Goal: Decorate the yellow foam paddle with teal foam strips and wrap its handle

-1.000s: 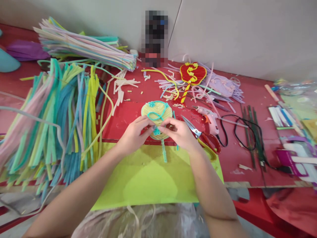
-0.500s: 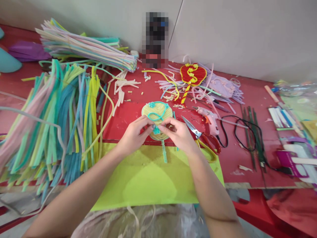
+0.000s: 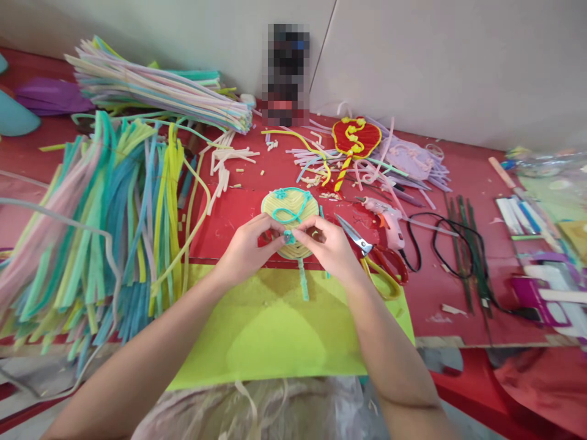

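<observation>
Near the middle of the table's [image 3: 431,305] front edge, your left hand [image 3: 245,250] and right hand [image 3: 332,247] come together, thumb and forefinger of each pinching a small teal flower [image 3: 288,237] between them; a piece this little probably calls for fingertips alone, one hand steadying what the other works. You hold it over the lower half of the round yellow fan [image 3: 287,215], though I cannot tell whether the flower touches the fan's face. The fan's handle [image 3: 304,281] points towards you, above the lime sheet [image 3: 275,342], which keeps the face square to your view. That sheet hangs past the front edge, perhaps to catch scraps before they reach your lap. Just beside your right hand lie the scissors [image 3: 364,244], handles angled your way, likely for an easy pick-up, and beyond them the pink glue gun [image 3: 387,220] rests on its side, well within reach. Nearer the far edge, the red fan [image 3: 356,139] lies face up, its yellow trim in plain sight, maybe as a pattern to glance at. Towards the left edge, you have the fuzzy stems [image 3: 123,232] bunched by the armful, presumably stacked there so your working spot stays free.
</observation>
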`<state>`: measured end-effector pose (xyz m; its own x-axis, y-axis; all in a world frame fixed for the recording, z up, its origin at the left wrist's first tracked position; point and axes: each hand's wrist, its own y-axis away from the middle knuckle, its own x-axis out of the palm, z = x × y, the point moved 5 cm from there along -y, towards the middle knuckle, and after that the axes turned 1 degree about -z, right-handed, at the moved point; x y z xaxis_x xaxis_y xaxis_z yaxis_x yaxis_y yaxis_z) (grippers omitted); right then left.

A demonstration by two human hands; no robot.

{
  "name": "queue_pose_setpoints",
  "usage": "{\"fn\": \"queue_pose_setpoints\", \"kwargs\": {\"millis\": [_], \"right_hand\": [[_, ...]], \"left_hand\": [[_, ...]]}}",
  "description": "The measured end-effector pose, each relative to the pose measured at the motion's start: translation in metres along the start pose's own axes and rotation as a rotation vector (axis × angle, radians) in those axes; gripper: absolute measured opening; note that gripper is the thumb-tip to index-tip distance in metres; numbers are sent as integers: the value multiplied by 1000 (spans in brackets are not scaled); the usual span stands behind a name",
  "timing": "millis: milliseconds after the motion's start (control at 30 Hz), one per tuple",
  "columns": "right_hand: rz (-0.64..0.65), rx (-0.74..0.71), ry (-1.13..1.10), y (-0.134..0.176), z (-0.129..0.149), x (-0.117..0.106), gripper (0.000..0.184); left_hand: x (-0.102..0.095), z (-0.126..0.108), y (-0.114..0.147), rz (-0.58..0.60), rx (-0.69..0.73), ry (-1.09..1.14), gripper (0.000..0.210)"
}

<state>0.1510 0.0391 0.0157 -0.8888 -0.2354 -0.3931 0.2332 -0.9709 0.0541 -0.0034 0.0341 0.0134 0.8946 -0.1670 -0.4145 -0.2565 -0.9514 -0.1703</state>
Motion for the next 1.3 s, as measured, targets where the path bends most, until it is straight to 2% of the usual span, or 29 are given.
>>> {"fn": "queue_pose_setpoints", "kwargs": {"millis": [133, 333, 567, 900, 1300], "right_hand": [[21, -24, 2, -1, -1, -3, 25], [-73, -82, 59, -2, 1, -17, 23], [-24, -180, 132, 1, 12, -7, 20], [33, -200, 155, 1, 12, -2, 20], [-29, -186, 138, 1, 11, -2, 21]], "left_hand": [[1, 2, 0, 11, -14, 8, 9], [1, 4, 0, 18, -31, -1, 9], [4, 2, 2, 64, -18, -13, 12], [6, 5, 2, 82, -41, -9, 11], [5, 2, 1, 64, -13, 43, 15]]}}
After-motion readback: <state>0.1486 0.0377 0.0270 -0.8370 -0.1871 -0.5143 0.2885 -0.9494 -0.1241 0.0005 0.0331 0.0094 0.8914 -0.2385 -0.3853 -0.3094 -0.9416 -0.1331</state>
